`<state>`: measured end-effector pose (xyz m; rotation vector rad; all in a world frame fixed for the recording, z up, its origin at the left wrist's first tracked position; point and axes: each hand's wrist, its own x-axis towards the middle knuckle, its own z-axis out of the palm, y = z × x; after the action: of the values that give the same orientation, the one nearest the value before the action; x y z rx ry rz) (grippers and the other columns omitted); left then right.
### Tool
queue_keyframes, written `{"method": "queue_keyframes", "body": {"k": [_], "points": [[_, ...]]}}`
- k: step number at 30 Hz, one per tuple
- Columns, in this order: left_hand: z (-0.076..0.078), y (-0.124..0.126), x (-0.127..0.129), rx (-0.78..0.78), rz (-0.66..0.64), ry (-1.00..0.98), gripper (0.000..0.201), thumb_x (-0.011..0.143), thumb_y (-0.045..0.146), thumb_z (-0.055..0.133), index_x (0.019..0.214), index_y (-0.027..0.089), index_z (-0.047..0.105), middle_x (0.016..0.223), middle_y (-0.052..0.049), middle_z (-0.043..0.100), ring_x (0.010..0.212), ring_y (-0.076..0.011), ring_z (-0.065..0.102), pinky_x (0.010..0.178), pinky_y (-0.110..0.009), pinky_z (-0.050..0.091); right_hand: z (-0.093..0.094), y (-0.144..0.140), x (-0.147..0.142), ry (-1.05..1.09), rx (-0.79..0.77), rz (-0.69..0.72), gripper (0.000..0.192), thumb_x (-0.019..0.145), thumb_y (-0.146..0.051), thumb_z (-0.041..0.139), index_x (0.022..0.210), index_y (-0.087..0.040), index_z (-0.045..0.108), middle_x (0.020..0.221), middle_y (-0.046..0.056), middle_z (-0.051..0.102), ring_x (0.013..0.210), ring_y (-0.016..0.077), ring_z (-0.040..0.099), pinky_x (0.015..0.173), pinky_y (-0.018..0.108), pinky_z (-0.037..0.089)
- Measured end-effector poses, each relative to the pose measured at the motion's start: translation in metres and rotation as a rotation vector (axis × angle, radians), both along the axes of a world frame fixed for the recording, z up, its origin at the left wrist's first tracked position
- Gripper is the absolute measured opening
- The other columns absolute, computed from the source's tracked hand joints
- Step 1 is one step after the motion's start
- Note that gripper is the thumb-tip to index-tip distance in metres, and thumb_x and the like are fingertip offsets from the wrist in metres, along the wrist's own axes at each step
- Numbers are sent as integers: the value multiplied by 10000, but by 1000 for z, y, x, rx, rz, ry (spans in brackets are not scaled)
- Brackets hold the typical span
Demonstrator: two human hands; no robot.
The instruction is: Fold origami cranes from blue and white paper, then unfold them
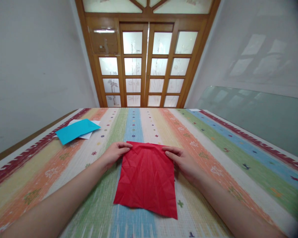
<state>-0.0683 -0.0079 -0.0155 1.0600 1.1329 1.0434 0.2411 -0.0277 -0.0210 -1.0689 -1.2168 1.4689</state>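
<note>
Fingers of the left hand (113,152) pinch the far left corner of the red paper (147,178), which lies flat on the striped cloth (213,158) with its long axis running away from the person. The right hand (182,162) pinches the far right corner, equally near.

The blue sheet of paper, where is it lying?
In the head view the blue sheet lies far left on the striped cloth, atop a white sheet, beyond the left hand.
</note>
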Motion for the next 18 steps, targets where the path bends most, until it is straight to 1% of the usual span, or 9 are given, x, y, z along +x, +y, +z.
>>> {"method": "queue_keyframes", "body": {"k": [3, 7, 12, 15, 18], "points": [[-3, 2, 0, 4, 0, 2, 376, 613, 283, 889, 946, 143, 784, 963, -111, 763, 796, -190, 689, 696, -268, 508, 3, -3, -2, -71, 19, 49, 415, 778, -378, 804, 1156, -219, 736, 1049, 87, 758, 812, 187, 694, 651, 273, 528], [-3, 2, -1, -12, -34, 0, 465, 585, 278, 904, 1009, 133, 780, 975, -126, 767, 775, -192, 696, 722, -285, 518, 2, -2, -2, -152, 50, 21, 397, 767, -334, 811, 1142, -220, 746, 1089, 83, 755, 873, 199, 701, 717, 290, 549], [1, 1, -2, -14, -53, 20, 413, 605, 288, 902, 958, 107, 788, 956, -141, 770, 798, -209, 703, 745, -295, 522, -1, 2, 1, -110, -35, 44, 443, 737, -318, 834, 1150, -185, 743, 1076, 112, 764, 839, 196, 711, 721, 304, 551], [7, 0, -3, -8, -66, 31, 396, 626, 291, 894, 957, 101, 789, 947, -147, 769, 822, -233, 709, 739, -307, 525, 2, 3, 3, -78, -72, 50, 446, 721, -306, 845, 1139, -185, 746, 1051, 110, 773, 812, 183, 715, 705, 290, 550], [11, -1, -4, -7, -75, 38, 393, 630, 292, 891, 956, 97, 789, 936, -151, 770, 810, -239, 710, 722, -307, 528, 4, 3, 4, -77, -79, 64, 429, 714, -294, 846, 1118, -185, 751, 1005, 101, 782, 786, 173, 718, 684, 274, 549]]}}
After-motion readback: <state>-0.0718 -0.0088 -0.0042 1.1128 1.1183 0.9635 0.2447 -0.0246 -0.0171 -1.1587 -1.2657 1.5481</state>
